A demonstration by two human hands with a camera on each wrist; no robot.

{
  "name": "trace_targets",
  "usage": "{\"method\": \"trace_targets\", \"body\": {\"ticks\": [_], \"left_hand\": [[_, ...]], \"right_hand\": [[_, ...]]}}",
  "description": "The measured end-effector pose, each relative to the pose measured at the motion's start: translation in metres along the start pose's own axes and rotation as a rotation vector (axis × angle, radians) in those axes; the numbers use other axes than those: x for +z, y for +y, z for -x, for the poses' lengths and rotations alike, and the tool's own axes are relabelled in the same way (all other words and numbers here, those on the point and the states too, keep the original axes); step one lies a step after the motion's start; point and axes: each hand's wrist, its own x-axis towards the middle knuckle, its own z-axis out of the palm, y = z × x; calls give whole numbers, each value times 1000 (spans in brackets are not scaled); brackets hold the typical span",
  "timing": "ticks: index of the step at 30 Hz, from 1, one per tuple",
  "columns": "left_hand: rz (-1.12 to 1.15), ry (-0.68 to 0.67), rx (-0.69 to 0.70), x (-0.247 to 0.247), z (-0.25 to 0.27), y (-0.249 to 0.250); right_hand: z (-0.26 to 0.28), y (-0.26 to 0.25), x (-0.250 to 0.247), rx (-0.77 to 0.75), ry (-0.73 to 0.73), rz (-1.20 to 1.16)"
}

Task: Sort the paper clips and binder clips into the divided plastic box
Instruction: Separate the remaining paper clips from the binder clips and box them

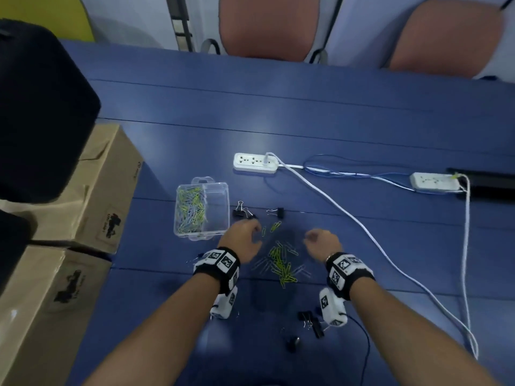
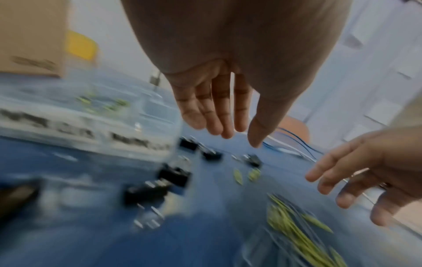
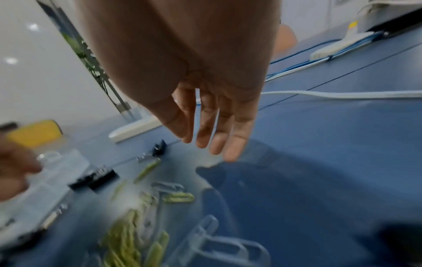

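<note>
Two hands are showing, the left hand [image 1: 242, 237] and the right hand [image 1: 323, 243]. One divided plastic box [image 1: 201, 211] is sitting on the tabletop [image 1: 348, 121]. Two white power strips [image 1: 255, 162] are lying there. Two cardboard boxes [image 1: 92, 190] are standing at the left. Black binder clips [image 1: 243, 212] are numbering roughly six; the blur is hiding some. The paper clips [image 1: 280, 263] are too many and too tangled to count.
</note>
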Motion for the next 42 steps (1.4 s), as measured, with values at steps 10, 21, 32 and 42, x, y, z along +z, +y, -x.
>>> {"method": "trace_targets", "body": {"ticks": [10, 21, 32, 42], "left_hand": [[-353, -144, -4, 57, -20, 41], [-182, -176, 237, 71, -1, 30], [-262, -189, 16, 76, 14, 25], [-174, -148, 176, 72, 4, 8]], "right_hand": [[35, 32, 43, -88, 17, 115], [45, 50, 46, -296, -12, 102], [33, 37, 52, -333, -22, 328], [40, 48, 62, -412, 94, 264]]}}
